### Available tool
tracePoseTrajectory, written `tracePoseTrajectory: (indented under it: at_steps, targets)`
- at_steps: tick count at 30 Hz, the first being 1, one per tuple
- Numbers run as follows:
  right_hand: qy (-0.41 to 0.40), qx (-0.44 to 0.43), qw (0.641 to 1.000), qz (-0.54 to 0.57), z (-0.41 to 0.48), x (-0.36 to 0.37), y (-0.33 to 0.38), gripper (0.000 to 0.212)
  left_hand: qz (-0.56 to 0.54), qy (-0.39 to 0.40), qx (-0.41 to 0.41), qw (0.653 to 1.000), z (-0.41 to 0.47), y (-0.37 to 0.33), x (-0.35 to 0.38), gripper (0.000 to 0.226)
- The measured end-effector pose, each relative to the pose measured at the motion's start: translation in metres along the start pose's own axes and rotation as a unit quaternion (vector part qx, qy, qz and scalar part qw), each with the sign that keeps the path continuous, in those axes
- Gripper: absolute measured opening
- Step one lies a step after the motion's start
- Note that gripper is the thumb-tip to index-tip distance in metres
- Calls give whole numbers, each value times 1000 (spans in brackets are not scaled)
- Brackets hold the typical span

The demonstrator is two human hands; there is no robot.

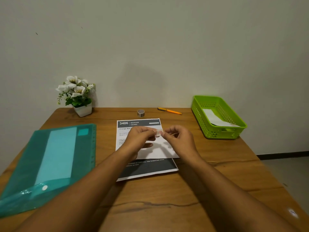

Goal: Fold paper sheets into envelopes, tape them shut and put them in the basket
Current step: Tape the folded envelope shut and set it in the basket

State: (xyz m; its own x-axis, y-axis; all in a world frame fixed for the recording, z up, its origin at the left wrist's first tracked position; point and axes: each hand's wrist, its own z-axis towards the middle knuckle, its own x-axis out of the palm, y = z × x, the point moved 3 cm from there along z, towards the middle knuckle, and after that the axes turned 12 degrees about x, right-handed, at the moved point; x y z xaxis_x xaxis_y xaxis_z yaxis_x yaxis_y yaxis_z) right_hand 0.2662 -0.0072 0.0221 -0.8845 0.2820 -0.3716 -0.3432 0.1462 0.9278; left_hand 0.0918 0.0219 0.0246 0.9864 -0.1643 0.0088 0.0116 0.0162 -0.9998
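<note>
A printed paper sheet (142, 168) lies partly folded at the middle of the wooden table, its white flap turned up over the text. Just above it my left hand (140, 139) and my right hand (178, 139) pinch a short clear piece of tape (158, 132) between their fingertips, one hand at each end. The tape roll (141, 113) stands behind the sheet. A green basket (215, 129) sits at the right with one folded white envelope (217, 121) inside.
A teal plastic folder (50, 158) with paper inside covers the table's left side. A white pot of white flowers (78, 97) stands at the back left, an orange pen (169, 111) lies at the back. The wall runs close behind the table.
</note>
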Motion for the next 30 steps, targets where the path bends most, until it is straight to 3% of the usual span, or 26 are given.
tracePoseTrajectory:
  at_steps: [7, 10, 14, 20, 24, 30]
  targets:
    - [42, 31, 999, 9, 1, -3, -2, 11, 34, 23, 22, 999, 1, 2, 4, 12]
    - [29, 78, 994, 73, 12, -20, -1, 14, 119, 20, 76, 990, 4, 3, 5, 30]
    - [18, 158, 979, 127, 38, -53, -5, 8, 375, 67, 190, 905, 7, 8, 20, 43]
    - [22, 240, 970, 27, 52, -64, -37, 14, 510, 175, 265, 799, 20, 29, 58, 45]
    - [32, 242, 968, -51, 56, -54, -60, 11, 527, 200, 264, 783, 24, 53, 64, 48]
    - [39, 215, 968, -121, 65, -43, -64, 15, 511, 178, 286, 791, 23, 70, 63, 49]
